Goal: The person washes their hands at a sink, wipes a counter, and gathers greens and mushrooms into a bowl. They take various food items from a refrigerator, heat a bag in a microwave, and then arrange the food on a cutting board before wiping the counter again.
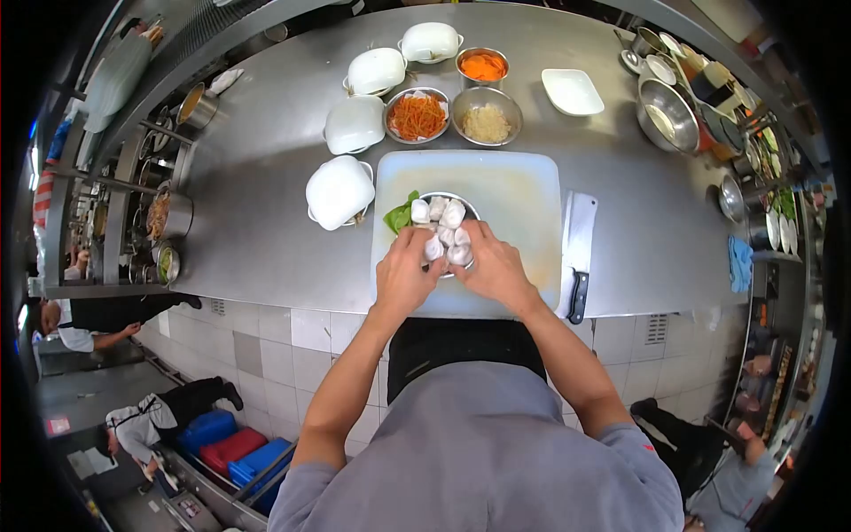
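Note:
A steel bowl [472, 206] with several whitish, rounded pieces [453, 213] in it stands on the white cutting board [523, 186]. My left hand [406, 273] is at the bowl's near left side, its curled fingers on the pieces. On the near right side, my right hand [490, 268] also has its fingers bent over the pieces. Both hands are closed around the contents, and the fingertips are partly hidden among them. Green leaves [399, 217] lie at the bowl's left edge. A cleaver [579, 235] with a black handle rests right of the board.
Behind the board stand bowls of orange shreds [417, 116], pale minced food [487, 123] and orange slices [482, 65]. Several white lidded dishes [340, 192] line the left. A white square dish [573, 92] and a large steel bowl [667, 115] are at right. Other people stand in the lower corners.

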`<state>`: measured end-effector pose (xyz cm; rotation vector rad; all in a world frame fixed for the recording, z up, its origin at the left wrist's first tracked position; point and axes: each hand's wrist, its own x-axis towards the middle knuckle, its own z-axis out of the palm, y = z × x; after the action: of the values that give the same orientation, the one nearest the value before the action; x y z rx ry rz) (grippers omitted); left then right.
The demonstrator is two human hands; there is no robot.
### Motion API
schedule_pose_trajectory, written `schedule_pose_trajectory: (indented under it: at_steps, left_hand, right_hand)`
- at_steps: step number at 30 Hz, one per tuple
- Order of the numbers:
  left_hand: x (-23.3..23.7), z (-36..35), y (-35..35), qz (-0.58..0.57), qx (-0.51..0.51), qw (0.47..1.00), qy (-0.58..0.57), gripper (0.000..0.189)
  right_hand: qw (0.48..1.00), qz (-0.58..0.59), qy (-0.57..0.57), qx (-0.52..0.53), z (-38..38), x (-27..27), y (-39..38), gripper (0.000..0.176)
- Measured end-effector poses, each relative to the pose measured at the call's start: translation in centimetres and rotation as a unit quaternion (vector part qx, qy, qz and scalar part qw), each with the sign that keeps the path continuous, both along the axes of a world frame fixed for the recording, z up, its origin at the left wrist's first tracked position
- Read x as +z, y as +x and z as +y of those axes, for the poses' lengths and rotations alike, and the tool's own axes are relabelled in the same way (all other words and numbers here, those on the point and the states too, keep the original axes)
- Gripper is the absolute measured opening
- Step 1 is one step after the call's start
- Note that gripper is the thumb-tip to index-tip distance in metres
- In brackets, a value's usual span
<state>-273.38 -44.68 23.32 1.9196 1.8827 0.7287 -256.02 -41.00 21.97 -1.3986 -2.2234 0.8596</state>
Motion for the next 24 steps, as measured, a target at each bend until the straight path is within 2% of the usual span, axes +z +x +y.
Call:
schedule_pose_trajectory:
  at_steps: [1,3,10,12,13,15,18,22,24]
  left_hand:
    - [0.1,0.0,0.1,-0.001,0.008,0.999,-0.039,0.037]
    - [0.0,-0.1,0.0,0.019,0.015,1.000,-0.003,0.038]
    - [2.2,0.2,-1.0,-0.051,0.022,0.998,0.012,0.038]
    - [3.5,0.9,-2.2,-0.128,0.076,0.986,-0.074,0.036]
    - [3.5,1.7,-2.9,-0.129,0.071,0.986,-0.074,0.036]
    - [3.3,4.1,-4.3,-0.157,0.055,0.985,0.033,0.036]
    - [3.2,7.8,-5.3,-0.148,0.039,0.988,0.019,0.037]
    - [0.9,12.1,-4.1,-0.167,-0.027,0.986,-0.002,0.036]
    - [0.5,14.0,-2.7,-0.159,-0.071,0.984,-0.027,0.035]
  right_hand:
    - [1.000,0.003,-0.001,0.007,0.2,-0.2,0.2,0.062]
    - [1.000,-0.001,-0.010,0.023,0.8,-0.3,0.2,0.059]
    - [0.999,0.004,-0.002,0.043,0.9,0.1,0.1,0.056]
    - [1.000,0.012,-0.021,0.017,0.6,-0.6,-0.2,0.056]
    - [1.000,0.010,-0.021,0.011,0.5,-0.7,-0.3,0.056]
    - [0.999,0.035,0.010,-0.012,0.0,-0.9,-0.6,0.057]
    - [0.993,0.089,0.056,-0.046,-0.7,-1.5,-0.8,0.056]
    - [0.992,0.089,0.059,-0.073,-1.3,-1.3,-0.7,0.052]
    - [0.970,0.210,0.027,-0.117,-1.6,-1.4,-0.7,0.051]
